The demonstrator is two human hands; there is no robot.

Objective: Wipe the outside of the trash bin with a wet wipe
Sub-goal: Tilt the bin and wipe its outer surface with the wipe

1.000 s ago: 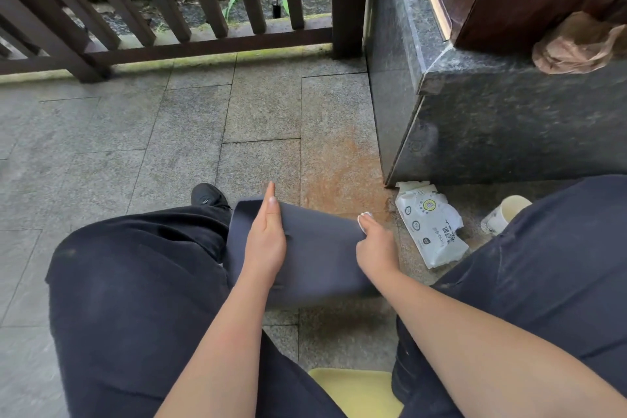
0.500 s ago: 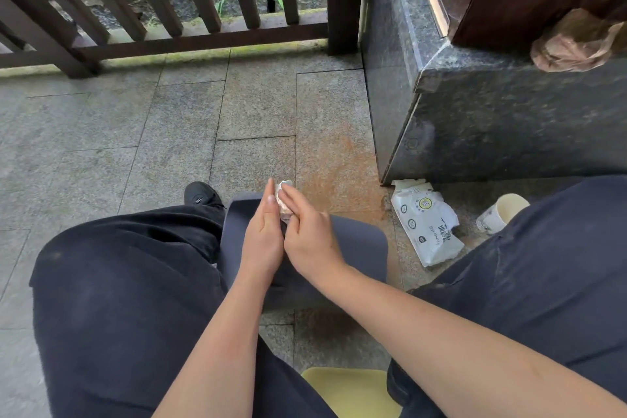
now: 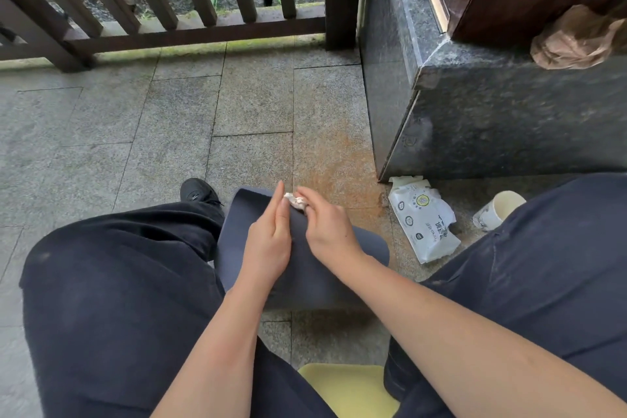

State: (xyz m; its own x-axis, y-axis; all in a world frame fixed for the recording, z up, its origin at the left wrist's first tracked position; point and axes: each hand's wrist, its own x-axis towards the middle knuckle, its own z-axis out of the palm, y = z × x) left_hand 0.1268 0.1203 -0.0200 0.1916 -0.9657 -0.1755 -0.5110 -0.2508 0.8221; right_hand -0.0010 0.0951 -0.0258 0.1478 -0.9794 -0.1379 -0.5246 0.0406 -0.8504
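Fingers of right hand [image 3: 327,231] pinch a small balled-up wet wipe [image 3: 296,201] & press it onto the far end of the trash bin [image 3: 305,268], near its base edge. Left hand [image 3: 268,241] lies flat, open-palmed on the bin's upper side, fingers straight, gripping nothing, just steadying. Thumb of each hand nearly touches the other's.

Bin is dark grey-blue, on its side on the stone floor [image 3: 169,132] btw the person's knees, resting against the left leg. Which end is the mouth I can't tell from this angle; nothing seen inside or spilling out.

Handling, as judgement: looks like thin moulded plastic, so prob. light, fairly stiff but w/ some flex under a palm. Smooth rounded wall + damp wipe = likely to roll or skid, so the flat left palm on top w/ the leg as a stop seems the right hold; for turning it, the rim or base edge would give better purchase. Wipe is soft, limp, already wadded small, so little contact area per pass.

Further right on the floor: wet wipe pack [image 3: 422,219], white soft pouch, crumpled, seemingly part-used, flap state unclear. Beside it a paper cup [image 3: 498,210], tipped toward the camera, inside looks empty. Up on the dark stone ledge [image 3: 509,112], a crumpled brownish bag [image 3: 576,41], contents hidden.
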